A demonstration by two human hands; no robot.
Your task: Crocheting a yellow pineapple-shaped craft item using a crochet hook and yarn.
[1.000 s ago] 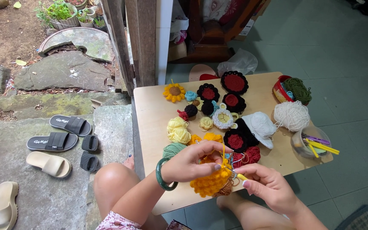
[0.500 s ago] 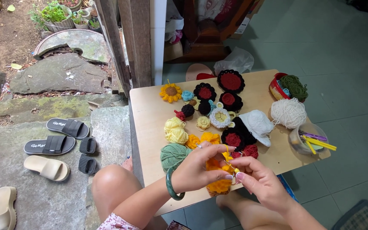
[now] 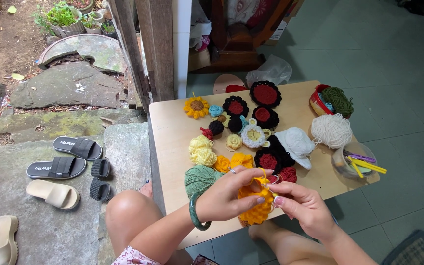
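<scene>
Both hands meet lower centre of frame, over the near table edge. Left hand (image 3: 231, 196), green bangle (image 3: 196, 216) on the wrist, is clenched around the top of an orange-yellow crochet piece (image 3: 257, 208), fingers curled over it, yarn looped over the index finger. Right hand (image 3: 306, 208) pinches in from the right, thumb & forefinger closed at the piece's upper right edge; likely on a hook, but it's too small to tell.

Vs a sec ago: the piece sat further down under the hands; now it's lifted a bit and more tucked into the left palm, and the right hand has come in tight against it. The green yarn ball (image 3: 199, 179), which the left forearm covered before, shows again just left of the left hand. My read: stitching carries on w/ a re-grip, nothing put down.

Outward: wooden table (image 3: 172, 127) holds yellow pom-like flowers (image 3: 201, 151), black-and-red rounds (image 3: 265, 94), a sunflower piece (image 3: 196, 106), a white yarn ball (image 3: 331, 130), and a clear bowl of hooks (image 3: 355, 161) at right. Sandals (image 3: 57, 167) lie on the stone at left of frame.
</scene>
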